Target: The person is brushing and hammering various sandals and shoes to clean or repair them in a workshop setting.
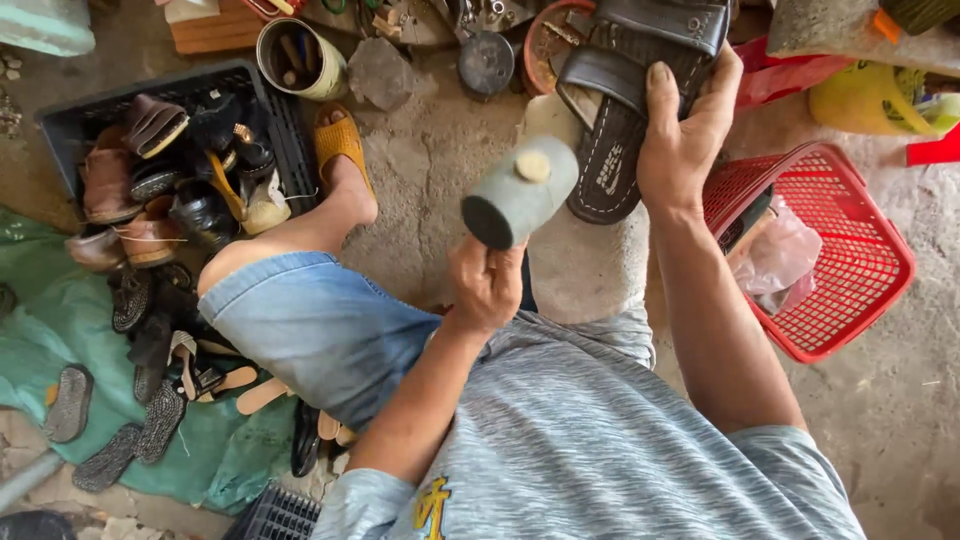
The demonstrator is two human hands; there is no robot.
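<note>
Left hand (485, 285) fisted around a rubber mallet (518, 193) handle; right hand (683, 130), just beside, clasps a black strap sandal (625, 110) sole-up.

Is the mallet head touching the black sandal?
Apart. The head view shows the mallet head raised in the left hand, pale surface visible between it and the black sandal.

You've got a rough concrete floor (440, 170) under you. On it sit a black crate (70, 115) of shoes, a green tarp (60, 310) scattered with soles, a red basket (850, 260) and a tin can (300, 55).
</note>
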